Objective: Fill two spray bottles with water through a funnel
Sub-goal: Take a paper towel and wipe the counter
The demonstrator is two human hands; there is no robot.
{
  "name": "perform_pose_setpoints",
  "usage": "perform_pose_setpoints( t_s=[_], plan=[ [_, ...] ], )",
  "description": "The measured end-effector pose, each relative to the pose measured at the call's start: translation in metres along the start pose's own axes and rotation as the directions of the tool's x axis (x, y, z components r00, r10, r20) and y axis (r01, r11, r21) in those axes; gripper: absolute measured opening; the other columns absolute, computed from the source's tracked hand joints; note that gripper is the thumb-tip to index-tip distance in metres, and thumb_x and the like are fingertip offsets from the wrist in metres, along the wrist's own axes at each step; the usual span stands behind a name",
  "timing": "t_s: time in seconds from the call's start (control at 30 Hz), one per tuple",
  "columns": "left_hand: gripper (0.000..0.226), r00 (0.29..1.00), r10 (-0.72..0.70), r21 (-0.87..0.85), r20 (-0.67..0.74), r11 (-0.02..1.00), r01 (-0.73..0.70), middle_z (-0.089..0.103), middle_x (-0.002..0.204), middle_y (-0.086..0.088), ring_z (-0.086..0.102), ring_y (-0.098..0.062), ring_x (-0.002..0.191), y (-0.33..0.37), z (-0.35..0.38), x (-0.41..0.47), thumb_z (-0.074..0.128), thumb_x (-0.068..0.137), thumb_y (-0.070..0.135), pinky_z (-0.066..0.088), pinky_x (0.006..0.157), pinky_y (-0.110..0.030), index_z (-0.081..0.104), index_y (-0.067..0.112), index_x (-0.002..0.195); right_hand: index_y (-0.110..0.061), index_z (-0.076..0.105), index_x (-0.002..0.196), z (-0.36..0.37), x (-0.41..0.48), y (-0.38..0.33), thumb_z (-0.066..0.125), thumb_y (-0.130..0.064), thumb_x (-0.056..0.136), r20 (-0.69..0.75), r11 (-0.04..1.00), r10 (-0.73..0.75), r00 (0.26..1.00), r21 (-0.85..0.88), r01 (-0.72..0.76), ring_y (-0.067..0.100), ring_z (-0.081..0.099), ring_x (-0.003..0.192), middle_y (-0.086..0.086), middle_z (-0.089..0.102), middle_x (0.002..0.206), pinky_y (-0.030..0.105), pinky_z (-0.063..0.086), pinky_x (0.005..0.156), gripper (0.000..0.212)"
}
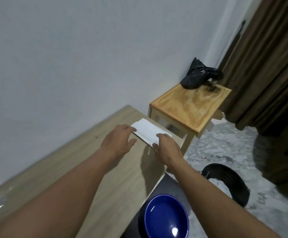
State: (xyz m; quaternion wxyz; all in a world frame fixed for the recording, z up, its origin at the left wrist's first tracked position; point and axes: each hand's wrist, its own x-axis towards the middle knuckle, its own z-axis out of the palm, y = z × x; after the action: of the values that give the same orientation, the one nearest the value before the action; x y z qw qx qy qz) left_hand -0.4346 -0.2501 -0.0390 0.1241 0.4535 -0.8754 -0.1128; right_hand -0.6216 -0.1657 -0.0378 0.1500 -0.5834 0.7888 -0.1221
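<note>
Folded white paper (148, 133) on the desk (71, 169), probably light and limp: left hand (117, 143) touches one edge with straight fingers, right hand (165, 148) pinches the near corner.

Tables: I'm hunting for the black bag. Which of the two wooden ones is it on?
The small honey-coloured table beside the curtain; the bag sits at its far end. The paler long table has the white folded sheet over it instead.

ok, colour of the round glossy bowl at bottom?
Deep blue; the round glossy bowl shows best in the head view.
</note>
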Motion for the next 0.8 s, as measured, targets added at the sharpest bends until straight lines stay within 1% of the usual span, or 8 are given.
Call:
perform_pose_setpoints(
  t_s=[0.1, 0.2, 0.33, 0.4, 0.5, 0.57, 0.67, 0.8],
  plan=[
    [0.039, 0.999, 0.017, 0.014, 0.037, 1.000, -0.017, 0.056, 0.139, 0.003, 0.045, -0.020, 0.131, -0.002, 0.022, 0.033, 0.058, 0.097, 0.036, 0.047, 0.096, -0.037, 0.058, 0.028, 0.135, -0.008, 0.057, 0.129, 0.005, 0.024, 0.015, 0.050, -0.023, 0.101, 0.004, 1.000, 0.025, 1.000, -0.001, -0.025, 0.033, 0.053, 0.125, 0.011, 0.056, 0.137, 0.043, 0.047, 0.095, 0.033],
    [0.038, 0.997, 0.017, 0.029, 0.071, 0.999, -0.019, 0.055, 0.139, 0.003, 0.049, -0.021, 0.127, 0.000, 0.039, 0.054, 0.060, 0.094, 0.033, 0.048, 0.094, -0.036, 0.060, 0.029, 0.132, -0.009, 0.059, 0.126, 0.012, 0.040, 0.023, 0.052, -0.027, 0.101, 0.007, 1.000, 0.009, 1.000, -0.020, -0.009, 0.033, 0.056, 0.121, 0.011, 0.058, 0.133, 0.042, 0.049, 0.092, 0.032],
    [0.033, 0.999, 0.025, 0.059, 0.022, 0.998, -0.027, 0.062, 0.130, 0.001, 0.052, -0.023, 0.120, 0.004, 0.053, 0.059, 0.063, 0.091, 0.037, 0.048, 0.091, -0.038, 0.065, 0.025, 0.122, -0.011, 0.062, 0.122, 0.022, 0.051, 0.026, 0.056, -0.032, 0.099, 0.015, 0.996, -0.037, 0.999, -0.084, 0.038, 0.035, 0.057, 0.116, 0.011, 0.061, 0.124, 0.042, 0.048, 0.087, 0.031],
    [0.035, 1.000, 0.020, 0.068, 0.010, 0.997, -0.021, 0.062, 0.130, 0.001, 0.051, -0.024, 0.122, 0.007, 0.058, 0.055, 0.063, 0.091, 0.039, 0.046, 0.093, -0.039, 0.065, 0.024, 0.123, -0.012, 0.063, 0.117, 0.027, 0.051, 0.027, 0.056, -0.031, 0.099, 0.014, 0.990, -0.056, 0.998, -0.127, 0.057, 0.036, 0.058, 0.110, 0.011, 0.063, 0.118, 0.041, 0.047, 0.083, 0.028],
    [0.037, 1.000, 0.011, 0.076, 0.004, 0.997, -0.011, 0.060, 0.132, 0.002, 0.049, -0.023, 0.125, 0.008, 0.064, 0.054, 0.061, 0.094, 0.043, 0.044, 0.095, -0.039, 0.063, 0.024, 0.126, -0.012, 0.063, 0.104, 0.031, 0.050, 0.026, 0.052, -0.020, 0.099, -0.030, 0.983, -0.071, 0.997, -0.170, 0.065, 0.036, 0.060, 0.098, 0.011, 0.064, 0.104, 0.040, 0.042, 0.075, 0.014],
    [0.037, 1.000, 0.003, 0.079, -0.007, 0.997, -0.003, 0.058, 0.133, 0.003, 0.047, -0.021, 0.126, 0.009, 0.067, 0.058, 0.060, 0.095, 0.043, 0.043, 0.097, -0.037, 0.062, 0.025, 0.127, -0.013, 0.063, 0.097, 0.032, 0.050, 0.026, 0.051, -0.015, 0.098, -0.061, 0.984, -0.069, 0.996, -0.171, 0.057, 0.034, 0.060, 0.093, 0.009, 0.064, 0.098, 0.039, 0.041, 0.072, 0.012],
    [0.040, 0.999, -0.002, 0.099, -0.035, 0.995, 0.005, 0.055, 0.136, 0.004, 0.042, -0.021, 0.132, 0.011, 0.072, 0.063, 0.062, 0.094, 0.043, 0.040, 0.100, -0.036, 0.060, 0.026, 0.130, -0.013, 0.067, 0.096, 0.032, 0.051, 0.026, 0.053, -0.015, 0.098, -0.088, 0.987, -0.062, 0.994, -0.152, 0.048, 0.033, 0.060, 0.092, 0.008, 0.064, 0.099, 0.039, 0.045, 0.074, 0.014],
    [0.054, 0.998, -0.050, 0.113, -0.042, 0.992, 0.054, 0.048, 0.145, 0.001, 0.037, -0.022, 0.138, 0.013, 0.079, 0.067, 0.069, 0.088, 0.043, 0.038, 0.105, -0.038, 0.054, 0.027, 0.138, -0.009, 0.070, 0.097, 0.030, 0.053, 0.028, 0.052, -0.018, 0.100, -0.094, 0.991, -0.054, 0.994, -0.124, 0.042, 0.035, 0.059, 0.097, 0.010, 0.064, 0.103, 0.042, 0.048, 0.078, 0.020]
  ],
)
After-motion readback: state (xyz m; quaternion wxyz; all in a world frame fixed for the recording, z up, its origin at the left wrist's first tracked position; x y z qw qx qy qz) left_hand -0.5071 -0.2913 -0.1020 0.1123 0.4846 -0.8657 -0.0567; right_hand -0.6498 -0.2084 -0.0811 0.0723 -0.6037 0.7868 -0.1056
